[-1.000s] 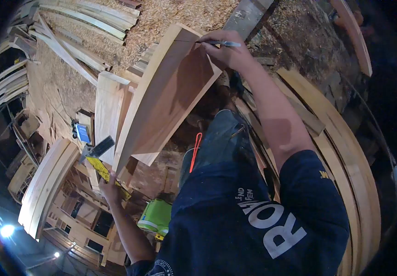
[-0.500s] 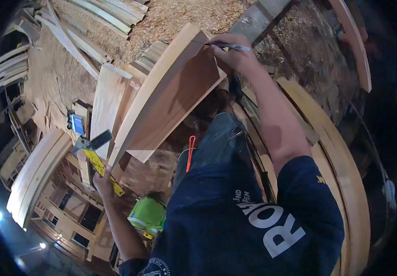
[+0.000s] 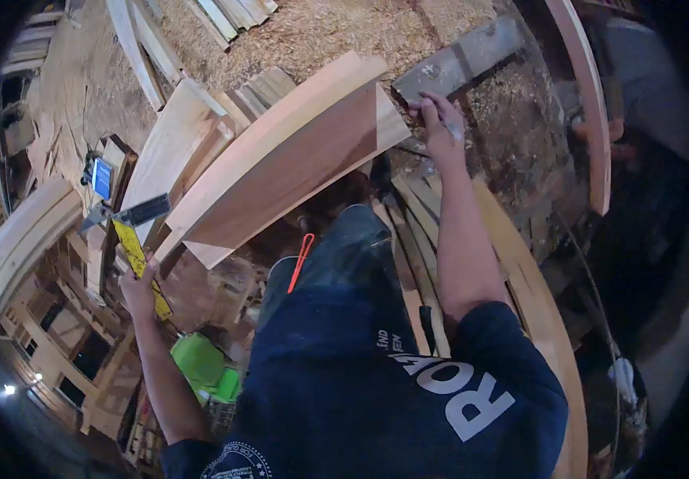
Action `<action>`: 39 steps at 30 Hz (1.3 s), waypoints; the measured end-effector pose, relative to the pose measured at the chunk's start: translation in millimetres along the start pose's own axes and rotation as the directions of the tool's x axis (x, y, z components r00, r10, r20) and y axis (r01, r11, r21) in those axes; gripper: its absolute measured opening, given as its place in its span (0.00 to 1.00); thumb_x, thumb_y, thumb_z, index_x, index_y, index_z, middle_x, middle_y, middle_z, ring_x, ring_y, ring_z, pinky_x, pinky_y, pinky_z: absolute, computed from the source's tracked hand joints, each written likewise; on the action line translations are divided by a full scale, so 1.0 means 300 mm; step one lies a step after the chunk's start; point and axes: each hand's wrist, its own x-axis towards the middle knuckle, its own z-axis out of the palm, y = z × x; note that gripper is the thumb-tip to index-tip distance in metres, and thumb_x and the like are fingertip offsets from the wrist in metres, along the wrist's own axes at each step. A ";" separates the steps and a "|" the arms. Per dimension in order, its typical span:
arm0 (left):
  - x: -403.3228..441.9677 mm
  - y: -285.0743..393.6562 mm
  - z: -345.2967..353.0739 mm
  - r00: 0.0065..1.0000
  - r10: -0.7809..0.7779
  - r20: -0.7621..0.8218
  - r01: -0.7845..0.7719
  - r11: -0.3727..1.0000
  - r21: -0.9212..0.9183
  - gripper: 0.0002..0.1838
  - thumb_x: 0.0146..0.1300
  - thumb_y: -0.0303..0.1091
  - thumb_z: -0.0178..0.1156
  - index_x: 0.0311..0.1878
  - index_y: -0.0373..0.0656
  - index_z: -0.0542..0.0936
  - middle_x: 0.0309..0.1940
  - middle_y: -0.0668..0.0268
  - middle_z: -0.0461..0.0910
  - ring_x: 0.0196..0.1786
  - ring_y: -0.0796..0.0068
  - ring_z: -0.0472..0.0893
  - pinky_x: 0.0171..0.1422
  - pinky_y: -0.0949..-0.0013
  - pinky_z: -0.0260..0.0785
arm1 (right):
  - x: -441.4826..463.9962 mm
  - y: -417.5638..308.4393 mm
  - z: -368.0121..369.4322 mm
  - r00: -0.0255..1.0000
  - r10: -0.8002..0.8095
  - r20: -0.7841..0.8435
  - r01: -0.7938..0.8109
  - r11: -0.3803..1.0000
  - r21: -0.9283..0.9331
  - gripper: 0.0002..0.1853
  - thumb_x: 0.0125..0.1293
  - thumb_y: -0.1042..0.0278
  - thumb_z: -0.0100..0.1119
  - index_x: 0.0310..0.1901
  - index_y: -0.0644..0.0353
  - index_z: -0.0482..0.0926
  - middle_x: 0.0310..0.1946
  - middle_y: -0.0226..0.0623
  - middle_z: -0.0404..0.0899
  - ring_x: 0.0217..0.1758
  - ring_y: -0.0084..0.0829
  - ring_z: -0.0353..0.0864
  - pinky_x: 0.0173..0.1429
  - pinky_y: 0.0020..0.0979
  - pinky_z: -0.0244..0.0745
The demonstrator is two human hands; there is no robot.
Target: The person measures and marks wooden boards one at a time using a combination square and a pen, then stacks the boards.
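Observation:
Before me lies a thick curved piece of wood, its broad side face turned toward my legs. My left hand is closed around the yellow blade of a square, whose dark metal head is near the left end of the wood. My right hand is raised just beyond the wood's right end, apart from it. Its fingers are closed on a slim pen or pencil, mostly hidden and slightly blurred.
A grey plank lies among wood shavings. Curved boards stand at left and right. A blue box sits beyond my left hand, a green bag below it. Another person's hand is beside a curved strip.
My right hand has come off the wood's far end and moved right with the pen or pencil. The left hand still grips the square. The view has shifted.

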 end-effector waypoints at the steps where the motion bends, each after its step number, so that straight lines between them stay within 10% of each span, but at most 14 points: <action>1: -0.003 -0.003 -0.005 1.000 0.006 -0.012 -0.006 1.000 -0.014 0.18 0.68 0.35 0.69 0.57 0.36 0.88 0.43 0.65 0.89 0.44 0.79 0.82 0.55 0.70 0.74 | -0.027 -0.020 -0.001 0.998 0.050 0.025 -0.049 0.999 -0.023 0.16 0.77 0.69 0.58 0.61 0.67 0.80 0.48 0.41 0.89 0.49 0.27 0.87 0.59 0.28 0.80; 8: -0.008 0.015 0.002 0.995 -0.100 -0.027 0.099 0.994 -0.033 0.19 0.67 0.38 0.70 0.57 0.38 0.88 0.47 0.65 0.89 0.47 0.78 0.83 0.57 0.67 0.75 | -0.032 -0.308 0.079 0.966 -0.133 0.222 0.195 0.939 -0.283 0.23 0.68 0.79 0.60 0.65 0.61 0.77 0.54 0.42 0.84 0.55 0.32 0.84 0.60 0.33 0.80; 12: -0.037 0.027 -0.005 0.994 0.056 -0.092 -0.062 0.996 -0.063 0.22 0.63 0.45 0.74 0.55 0.42 0.89 0.40 0.65 0.89 0.41 0.77 0.84 0.50 0.66 0.76 | 0.007 -0.438 0.119 0.773 -0.485 0.408 0.601 0.765 -0.231 0.29 0.61 0.82 0.61 0.66 0.60 0.76 0.51 0.41 0.82 0.57 0.34 0.82 0.61 0.35 0.79; 14: -0.032 0.024 -0.005 0.999 -0.039 -0.033 0.034 0.991 -0.126 0.21 0.60 0.46 0.76 0.51 0.42 0.90 0.33 0.68 0.87 0.33 0.80 0.81 0.41 0.68 0.75 | -0.019 -0.500 0.142 0.837 -0.363 0.409 0.498 0.815 -0.296 0.27 0.61 0.80 0.63 0.64 0.61 0.76 0.51 0.42 0.82 0.56 0.36 0.83 0.61 0.36 0.79; 15: 0.003 -0.076 0.054 0.969 0.151 -0.193 -0.183 0.970 -0.159 0.19 0.60 0.45 0.76 0.48 0.41 0.90 0.29 0.69 0.84 0.27 0.81 0.79 0.34 0.67 0.73 | -0.015 -0.504 0.139 0.820 -0.379 0.429 0.537 0.769 -0.347 0.27 0.61 0.78 0.64 0.64 0.62 0.76 0.52 0.43 0.82 0.56 0.37 0.83 0.61 0.36 0.79; 16: -0.004 -0.043 0.040 0.998 -0.044 -0.052 0.027 0.958 -0.286 0.19 0.60 0.45 0.77 0.45 0.40 0.89 0.25 0.69 0.82 0.23 0.82 0.77 0.29 0.67 0.71 | 0.000 -0.492 0.130 0.801 -0.398 0.446 0.576 0.715 -0.396 0.27 0.61 0.77 0.65 0.64 0.62 0.76 0.53 0.43 0.82 0.56 0.37 0.83 0.61 0.35 0.78; 24: 0.015 -0.100 0.016 0.991 0.117 -0.069 -0.127 0.977 -0.168 0.26 0.55 0.55 0.78 0.41 0.40 0.88 0.22 0.63 0.83 0.24 0.74 0.83 0.33 0.66 0.77 | 0.075 -0.409 0.105 0.734 -0.504 0.455 0.676 0.489 -0.551 0.20 0.61 0.78 0.65 0.57 0.65 0.80 0.48 0.43 0.85 0.51 0.31 0.85 0.56 0.34 0.80; 26: -0.047 -0.073 -0.034 0.997 0.071 -0.021 -0.074 0.944 -0.321 0.26 0.55 0.56 0.78 0.41 0.41 0.88 0.22 0.61 0.84 0.27 0.70 0.86 0.36 0.64 0.80 | 0.080 -0.405 0.114 0.801 -0.436 0.409 0.588 0.701 -0.403 0.19 0.62 0.79 0.64 0.56 0.63 0.79 0.44 0.37 0.84 0.46 0.28 0.84 0.50 0.31 0.80; 32: -0.053 -0.283 0.008 0.920 -0.212 -0.329 -0.184 0.507 -0.842 0.20 0.59 0.45 0.76 0.43 0.39 0.84 0.28 0.70 0.81 0.26 0.81 0.79 0.30 0.70 0.73 | 0.106 -0.409 0.119 0.898 -0.243 0.367 0.393 0.817 -0.421 0.20 0.65 0.82 0.65 0.58 0.59 0.75 0.42 0.32 0.81 0.40 0.23 0.81 0.41 0.26 0.77; 39: -0.016 -0.412 0.202 0.963 -0.226 -0.149 -0.131 0.093 -0.987 0.15 0.61 0.33 0.70 0.48 0.42 0.80 0.32 0.72 0.76 0.27 0.83 0.74 0.29 0.75 0.66 | 0.124 -0.355 0.136 0.931 -0.107 0.350 0.249 0.885 -0.392 0.23 0.72 0.75 0.67 0.65 0.55 0.70 0.54 0.36 0.81 0.48 0.27 0.84 0.48 0.27 0.78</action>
